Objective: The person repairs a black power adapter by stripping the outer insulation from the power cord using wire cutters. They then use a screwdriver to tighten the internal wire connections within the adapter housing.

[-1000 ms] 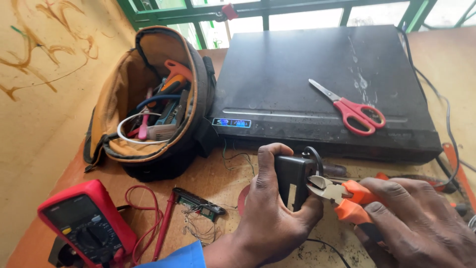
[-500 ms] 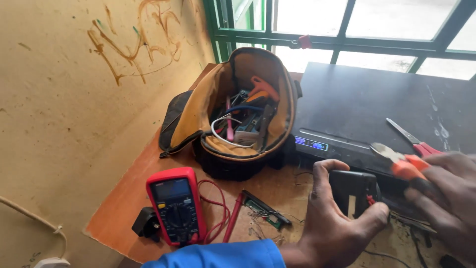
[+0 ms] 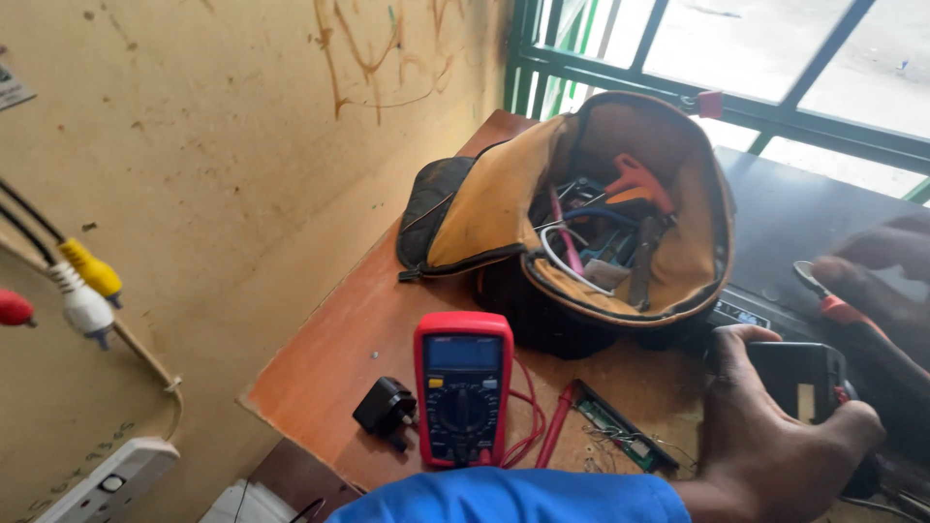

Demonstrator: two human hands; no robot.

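My left hand grips a small black box-shaped adapter at the table's right side, thumb on its left edge and fingers wrapped under it. My right hand, blurred at the right edge, holds orange-handled pliers just above the adapter, over the black flat device. A red multimeter with red leads lies face up on the wooden table, left of my left hand. A blue sleeve covers my left forearm.
An open yellow-lined tool bag full of tools stands behind the multimeter. A black plug and a green circuit strip lie near the front edge. Coloured plug cables and a white power strip are by the wall at left.
The view has swung left and down, bringing the wall, cables and power strip in. My right hand with the pliers has lifted toward the black device; my left hand keeps its hold on the adapter.
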